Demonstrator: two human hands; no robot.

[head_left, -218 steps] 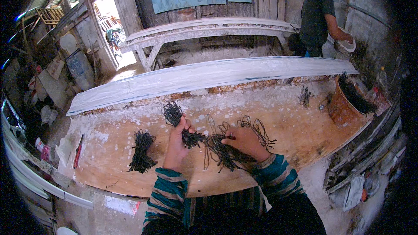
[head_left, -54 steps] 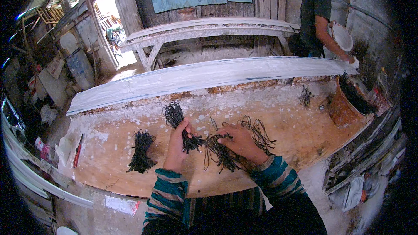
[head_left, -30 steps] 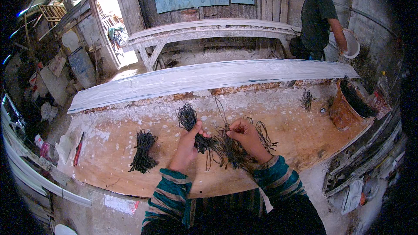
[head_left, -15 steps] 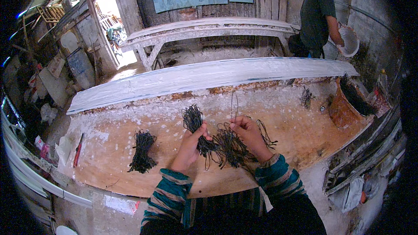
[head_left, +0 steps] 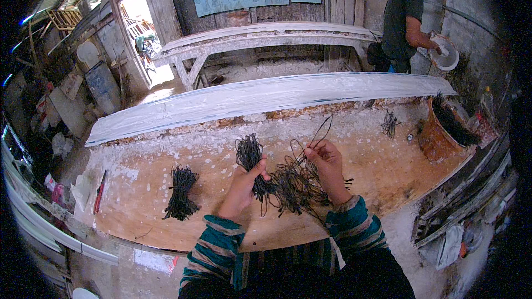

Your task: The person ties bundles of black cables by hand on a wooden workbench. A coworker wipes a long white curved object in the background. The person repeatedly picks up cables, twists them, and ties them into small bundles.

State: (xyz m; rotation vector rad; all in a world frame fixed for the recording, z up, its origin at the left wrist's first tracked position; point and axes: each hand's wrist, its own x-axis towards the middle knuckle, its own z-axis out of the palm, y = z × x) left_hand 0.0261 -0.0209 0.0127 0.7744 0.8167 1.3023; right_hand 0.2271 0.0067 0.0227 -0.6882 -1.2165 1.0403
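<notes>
My left hand (head_left: 240,187) is closed around the middle of a bundle of thin black cord loops (head_left: 247,150), whose looped ends stick up above the thumb. Just to its right, my right hand (head_left: 326,167) pinches a black cord loop (head_left: 331,122) between thumb and fingertips, the loop standing up over the hand. Beneath and between the hands lies a loose, tangled pile of black cord loops (head_left: 293,192) on the wooden table (head_left: 216,233). Left of my left hand rests another black cord bundle (head_left: 182,192), narrowed at its middle.
A red cutter-like tool (head_left: 100,192) lies at the table's left. Toward the right are a small cord bunch (head_left: 390,126) and a tilted orange bucket (head_left: 435,138) of black strands. A long white-coated board (head_left: 266,97) borders the far side. Beyond, a person (head_left: 403,25) holds a white basin (head_left: 446,58).
My right hand has risen slightly and moved right, and the cord loop it pinches now spreads wider and leans right. My left hand barely moved. The person's hand has shifted at the basin.
</notes>
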